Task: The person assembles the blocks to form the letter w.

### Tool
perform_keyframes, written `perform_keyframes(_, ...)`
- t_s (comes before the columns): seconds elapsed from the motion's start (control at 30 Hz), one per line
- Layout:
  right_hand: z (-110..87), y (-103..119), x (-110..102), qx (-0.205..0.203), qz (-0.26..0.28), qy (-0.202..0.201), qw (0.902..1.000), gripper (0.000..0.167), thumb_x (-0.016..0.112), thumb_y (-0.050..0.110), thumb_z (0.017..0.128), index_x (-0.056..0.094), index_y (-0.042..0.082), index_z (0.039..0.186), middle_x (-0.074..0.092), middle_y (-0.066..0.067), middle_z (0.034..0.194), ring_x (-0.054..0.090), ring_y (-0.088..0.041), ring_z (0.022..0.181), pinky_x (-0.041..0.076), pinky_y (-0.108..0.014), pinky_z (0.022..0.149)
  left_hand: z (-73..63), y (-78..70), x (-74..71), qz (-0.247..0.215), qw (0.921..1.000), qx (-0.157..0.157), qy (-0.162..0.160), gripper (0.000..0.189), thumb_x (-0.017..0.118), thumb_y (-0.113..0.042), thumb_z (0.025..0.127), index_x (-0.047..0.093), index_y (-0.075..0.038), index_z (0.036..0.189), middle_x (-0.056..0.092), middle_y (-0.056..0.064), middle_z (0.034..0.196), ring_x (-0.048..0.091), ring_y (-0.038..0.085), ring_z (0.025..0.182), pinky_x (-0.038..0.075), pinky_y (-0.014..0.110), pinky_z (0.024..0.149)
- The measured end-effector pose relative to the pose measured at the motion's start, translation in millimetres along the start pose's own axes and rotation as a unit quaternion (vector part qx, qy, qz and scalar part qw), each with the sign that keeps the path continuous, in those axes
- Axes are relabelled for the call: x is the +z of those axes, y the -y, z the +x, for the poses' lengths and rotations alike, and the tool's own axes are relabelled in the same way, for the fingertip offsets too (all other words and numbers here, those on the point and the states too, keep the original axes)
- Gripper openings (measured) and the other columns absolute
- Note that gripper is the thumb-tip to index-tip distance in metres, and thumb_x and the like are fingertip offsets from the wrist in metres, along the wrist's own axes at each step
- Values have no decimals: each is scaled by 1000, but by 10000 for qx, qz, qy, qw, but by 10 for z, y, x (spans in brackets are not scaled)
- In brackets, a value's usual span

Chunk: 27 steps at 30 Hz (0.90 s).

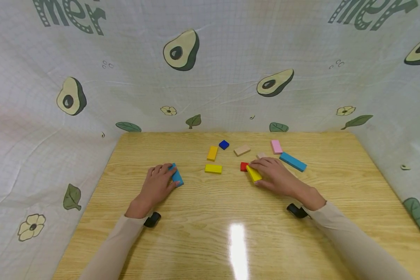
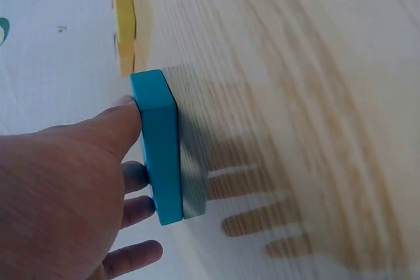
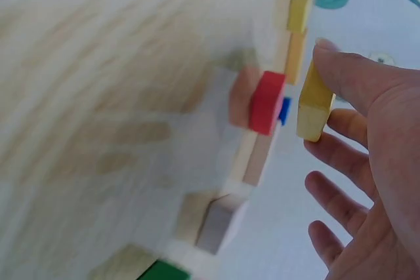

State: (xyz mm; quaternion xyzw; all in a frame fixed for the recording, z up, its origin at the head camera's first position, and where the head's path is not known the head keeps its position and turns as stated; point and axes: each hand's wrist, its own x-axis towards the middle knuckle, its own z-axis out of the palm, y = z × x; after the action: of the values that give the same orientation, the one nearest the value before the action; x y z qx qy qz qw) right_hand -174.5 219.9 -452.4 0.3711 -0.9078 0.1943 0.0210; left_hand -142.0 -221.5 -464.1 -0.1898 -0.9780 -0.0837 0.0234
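My left hand (image 1: pixel 155 184) grips a blue rectangular block (image 1: pixel 176 177) at the left of the table, thumb near one end and fingertips along its side. In the left wrist view the same blue block (image 2: pixel 157 149) is close over the wood. My right hand (image 1: pixel 274 177) pinches a yellow block (image 1: pixel 254 174) between thumb and fingers. The right wrist view shows this yellow block (image 3: pixel 315 106) raised off the table, its other fingers spread. A red block (image 1: pixel 244 166) lies just beside it, partly covered in the head view.
Between the hands lie another yellow block (image 1: pixel 213 169) and an orange one (image 1: pixel 212 153). Farther back are a dark blue block (image 1: pixel 224 144), a plain wooden block (image 1: pixel 242 150) and a pink block (image 1: pixel 276 147). A long blue block (image 1: pixel 293 161) and a green block (image 3: pixel 164 271) are near the right hand.
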Motion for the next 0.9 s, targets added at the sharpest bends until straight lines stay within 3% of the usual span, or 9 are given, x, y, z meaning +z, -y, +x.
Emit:
perform_keyframes(0.17,151,101,-22,-58,59,-103,9999,59,82,21,94,61,0,146,63,-16,145,52,-43,137,36,-65,113,-23,-11,-2,-79,9999,-9,-69,57,71,-29,103,59,1,149,52,24,152,49,49,135,37,66,112)
perform_keyframes(0.5,571,358,24,-60,103,78,9999,62,82,25,95,60,2,148,61,-16,149,51,-40,139,35,-62,117,-47,-20,16,-163,9998,-103,-29,57,69,-29,104,57,-1,152,51,23,154,47,49,137,36,66,112)
perform_keyframes(0.9,1116,700,249,-163,48,357,9992,60,79,31,98,60,6,150,60,-11,149,50,-35,142,35,-57,119,-50,-16,31,-206,9997,-159,-16,57,68,-30,105,56,-1,152,51,21,156,48,48,136,38,65,109)
